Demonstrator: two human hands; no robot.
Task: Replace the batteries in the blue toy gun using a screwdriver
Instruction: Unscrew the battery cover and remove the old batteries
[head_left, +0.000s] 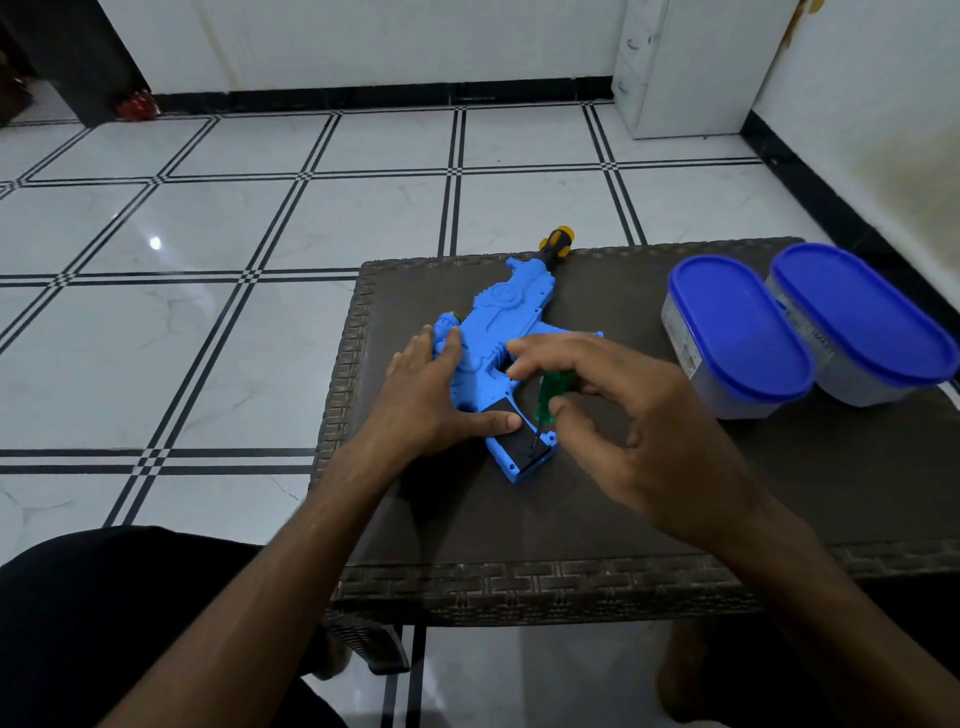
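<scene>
Now the left hand (434, 397) lies spread flat, pinning the blue toy gun (498, 353) on the desk (649, 509), while the right hand (623, 415) pinches the green screwdriver (551, 397) — keep it upright (tip seated in the black cover (517, 439)).

One wide-angle view from the person's head looks forward and down, close over a dark woven table (649, 582) in the lower right of the frame. Tiled floor (208, 260) fills the left and upper middle, white walls the top edge.

A home room: glossy white floor tiles (208, 218), low wicker table (519, 587), white cabinet (685, 67).
</scene>
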